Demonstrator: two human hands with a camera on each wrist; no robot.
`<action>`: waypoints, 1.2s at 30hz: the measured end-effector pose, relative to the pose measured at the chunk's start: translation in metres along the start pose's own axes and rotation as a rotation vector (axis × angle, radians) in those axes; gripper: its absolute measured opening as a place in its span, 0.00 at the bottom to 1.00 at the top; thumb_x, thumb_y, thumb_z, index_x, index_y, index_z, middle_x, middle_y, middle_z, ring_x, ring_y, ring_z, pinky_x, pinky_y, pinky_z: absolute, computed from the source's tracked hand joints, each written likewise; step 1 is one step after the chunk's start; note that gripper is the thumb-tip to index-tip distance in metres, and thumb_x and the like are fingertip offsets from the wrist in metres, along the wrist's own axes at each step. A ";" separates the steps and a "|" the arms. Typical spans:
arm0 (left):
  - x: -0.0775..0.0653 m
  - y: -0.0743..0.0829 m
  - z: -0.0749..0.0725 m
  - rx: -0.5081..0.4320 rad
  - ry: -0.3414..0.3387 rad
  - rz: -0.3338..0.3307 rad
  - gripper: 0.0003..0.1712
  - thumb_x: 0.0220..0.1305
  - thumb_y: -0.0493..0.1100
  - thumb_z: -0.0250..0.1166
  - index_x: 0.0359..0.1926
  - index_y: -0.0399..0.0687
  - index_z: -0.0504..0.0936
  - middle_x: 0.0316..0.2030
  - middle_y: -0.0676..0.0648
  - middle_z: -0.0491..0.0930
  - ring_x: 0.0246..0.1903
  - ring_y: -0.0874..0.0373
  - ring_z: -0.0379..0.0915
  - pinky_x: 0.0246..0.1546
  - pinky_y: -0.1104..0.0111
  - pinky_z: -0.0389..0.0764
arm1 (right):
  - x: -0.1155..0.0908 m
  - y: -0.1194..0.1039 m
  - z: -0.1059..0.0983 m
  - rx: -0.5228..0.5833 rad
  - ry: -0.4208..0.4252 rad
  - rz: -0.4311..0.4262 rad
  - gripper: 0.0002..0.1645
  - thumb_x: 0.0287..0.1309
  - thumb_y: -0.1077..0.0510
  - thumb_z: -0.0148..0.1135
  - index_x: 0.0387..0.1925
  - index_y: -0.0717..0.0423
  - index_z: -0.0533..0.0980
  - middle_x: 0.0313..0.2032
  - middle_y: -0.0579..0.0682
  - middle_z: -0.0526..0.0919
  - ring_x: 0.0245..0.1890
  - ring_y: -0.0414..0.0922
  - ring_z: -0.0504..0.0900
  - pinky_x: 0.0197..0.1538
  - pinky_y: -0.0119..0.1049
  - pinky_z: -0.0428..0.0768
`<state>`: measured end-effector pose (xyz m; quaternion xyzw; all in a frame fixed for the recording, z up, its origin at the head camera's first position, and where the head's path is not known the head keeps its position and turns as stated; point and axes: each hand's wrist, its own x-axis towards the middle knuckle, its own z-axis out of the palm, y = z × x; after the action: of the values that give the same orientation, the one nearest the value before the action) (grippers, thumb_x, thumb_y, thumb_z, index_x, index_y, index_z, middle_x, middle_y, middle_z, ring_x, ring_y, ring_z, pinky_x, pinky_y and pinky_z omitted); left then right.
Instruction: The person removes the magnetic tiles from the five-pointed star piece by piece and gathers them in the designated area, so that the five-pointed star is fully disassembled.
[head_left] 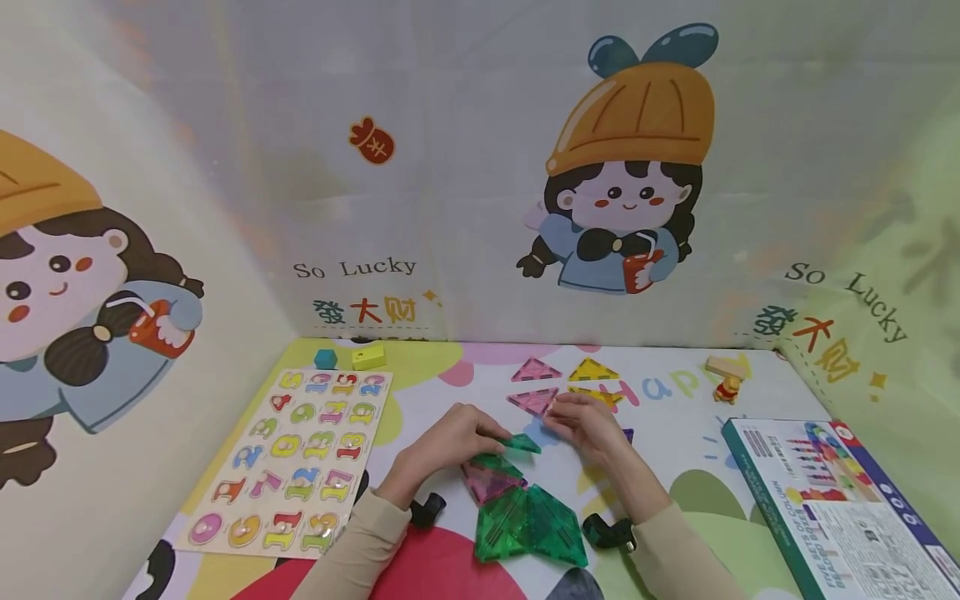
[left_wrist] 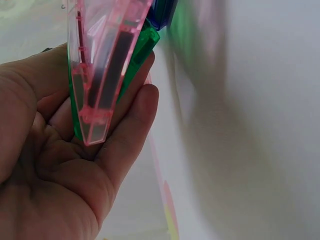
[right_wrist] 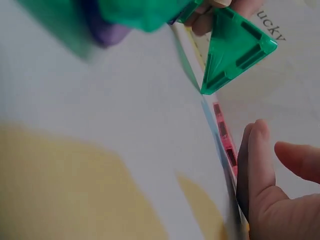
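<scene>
My left hand (head_left: 450,442) holds a green translucent triangle tile (head_left: 522,444) by its edge, thumb and fingers on it. In the right wrist view this green tile (right_wrist: 239,50) points one corner down. Under that hand stands a built piece of tiles, with a pink tile (head_left: 487,483) above two large green tiles (head_left: 504,525) in the head view. My right hand (head_left: 596,433) has its thumb and fingers apart, nothing between them. Its fingertips are right at a flat pink triangle tile (head_left: 531,402) on the table.
Another pink triangle (head_left: 536,369) and yellow triangles (head_left: 593,369) lie farther back. A number puzzle board (head_left: 277,467) is at left, a boxed set (head_left: 843,500) at right. A small bear figure (head_left: 726,389), a teal block (head_left: 326,359) and a yellow block (head_left: 368,358) stand near the back wall.
</scene>
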<state>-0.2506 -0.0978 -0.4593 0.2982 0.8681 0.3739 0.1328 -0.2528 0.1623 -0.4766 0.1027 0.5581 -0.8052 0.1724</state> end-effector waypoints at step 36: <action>0.002 0.001 0.008 -0.011 0.014 0.023 0.08 0.65 0.45 0.67 0.44 0.56 0.90 0.40 0.59 0.88 0.39 0.71 0.77 0.39 0.75 0.78 | -0.027 0.006 0.011 -1.021 -0.227 -0.522 0.03 0.59 0.57 0.69 0.29 0.50 0.83 0.31 0.46 0.84 0.32 0.37 0.77 0.40 0.30 0.78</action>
<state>-0.2478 -0.0913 -0.4638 0.3049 0.8634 0.3823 0.1240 -0.2256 0.1548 -0.4687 -0.2214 0.8603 -0.4560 0.0547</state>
